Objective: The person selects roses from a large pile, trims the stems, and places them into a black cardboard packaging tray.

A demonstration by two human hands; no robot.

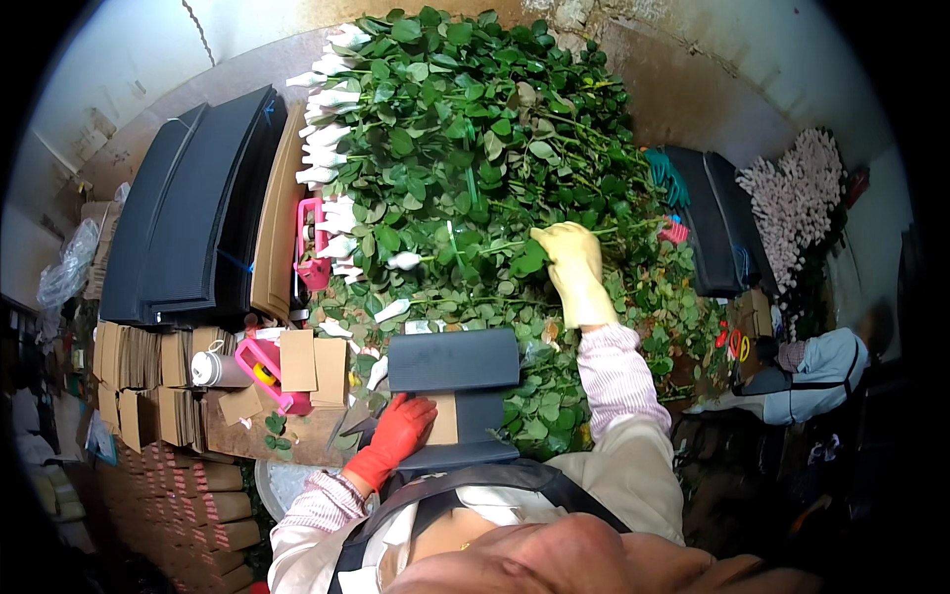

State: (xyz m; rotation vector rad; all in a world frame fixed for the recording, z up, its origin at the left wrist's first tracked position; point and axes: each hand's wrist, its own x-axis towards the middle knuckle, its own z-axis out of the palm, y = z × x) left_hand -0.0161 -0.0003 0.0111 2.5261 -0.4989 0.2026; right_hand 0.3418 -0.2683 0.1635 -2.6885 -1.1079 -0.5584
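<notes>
My right hand [573,260], in a pale yellow rubber glove, grips the stem of a rose whose bud [404,260] wears a white sleeve. This stem lies across a thick pile of leafy rose stems [475,134]. Most of the pile's white-sleeved buds [323,158] line its left side. Near my body, my left hand [393,439], in a red glove, rests against a cardboard piece [445,418] on a dark corrugated sheet [479,416]. The sheet's folded far flap [454,360] lies beyond it. My left thumb is hidden.
Dark corrugated sheets [193,215] stand stacked at left. Pink tape dispensers [276,379], a flask [215,369] and cardboard pieces [329,371] sit nearer. On the right are scissors [735,345], teal gloves [668,177] and pale flowers [798,200]. A person [809,379] is at far right.
</notes>
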